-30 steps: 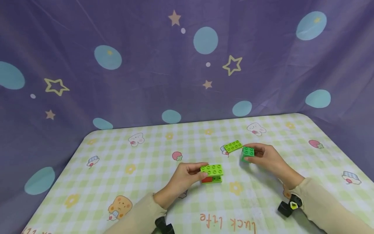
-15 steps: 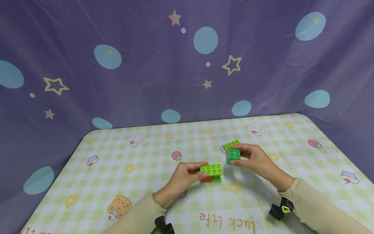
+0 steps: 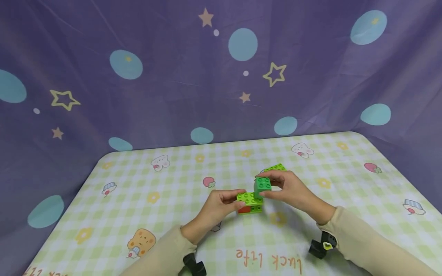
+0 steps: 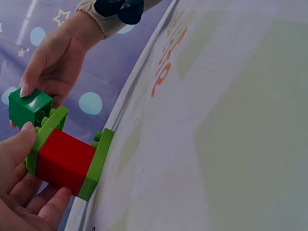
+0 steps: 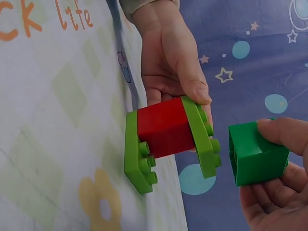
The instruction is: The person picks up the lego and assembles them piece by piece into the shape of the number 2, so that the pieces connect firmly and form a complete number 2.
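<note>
My left hand [image 3: 221, 209] grips a small stack by its left end, thumb in front and fingers behind. The stack is a red building brick [image 4: 66, 161] between an upper light-green plate [image 3: 244, 198] and a lower light-green plate [image 3: 257, 209]. Both plates have studs, and they reach past the brick on the right, leaving a gap between them there. In my right hand [image 3: 291, 191], a darker green square brick [image 3: 263, 184] is pinched between thumb and fingers, studs up. It hovers over the upper plate's right end; the right wrist view [image 5: 257, 156] shows a gap between them.
Behind my right hand lies another light-green studded plate [image 3: 276, 167], partly hidden by the fingers. A checked, patterned cloth [image 3: 138, 203] covers the table. A purple curtain [image 3: 172, 96] hangs beyond the table's far edge. Each wrist wears a black camera [image 3: 322, 244].
My right hand has carried the darker green brick left and slightly nearer, from beside the loose plate to above the stack's right end. The left hand and the stack have stayed put.
</note>
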Demonstrator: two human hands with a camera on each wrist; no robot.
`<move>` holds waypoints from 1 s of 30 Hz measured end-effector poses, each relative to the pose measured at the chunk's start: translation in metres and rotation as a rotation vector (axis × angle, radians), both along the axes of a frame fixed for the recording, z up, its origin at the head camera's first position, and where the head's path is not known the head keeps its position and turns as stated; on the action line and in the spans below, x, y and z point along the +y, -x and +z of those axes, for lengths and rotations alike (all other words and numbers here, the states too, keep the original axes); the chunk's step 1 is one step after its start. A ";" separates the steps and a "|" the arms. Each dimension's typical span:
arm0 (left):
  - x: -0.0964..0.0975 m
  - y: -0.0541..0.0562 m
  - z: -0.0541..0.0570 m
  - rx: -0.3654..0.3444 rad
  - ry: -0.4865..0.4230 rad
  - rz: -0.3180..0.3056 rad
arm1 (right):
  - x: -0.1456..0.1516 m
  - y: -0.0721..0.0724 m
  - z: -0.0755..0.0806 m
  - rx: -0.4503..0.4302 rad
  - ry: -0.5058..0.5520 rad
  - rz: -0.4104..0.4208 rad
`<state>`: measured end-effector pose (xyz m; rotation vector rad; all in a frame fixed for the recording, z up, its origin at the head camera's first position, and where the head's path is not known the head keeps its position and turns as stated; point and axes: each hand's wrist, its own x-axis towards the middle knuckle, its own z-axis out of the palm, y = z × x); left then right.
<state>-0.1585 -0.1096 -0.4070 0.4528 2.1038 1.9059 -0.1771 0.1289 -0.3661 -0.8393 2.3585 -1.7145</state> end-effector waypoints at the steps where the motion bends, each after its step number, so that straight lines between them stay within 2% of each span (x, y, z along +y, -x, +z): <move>1: 0.000 0.000 0.000 0.001 -0.003 0.000 | -0.001 0.000 0.000 0.000 0.004 0.008; 14: 0.000 0.001 0.000 -0.015 -0.003 0.018 | -0.010 -0.003 -0.006 0.004 -0.034 0.065; 23: -0.001 0.000 0.000 -0.013 0.002 0.021 | -0.013 -0.002 -0.023 -0.019 0.039 0.091; 30: 0.000 0.000 0.000 -0.015 0.000 0.008 | -0.014 -0.003 -0.030 -0.031 0.059 0.065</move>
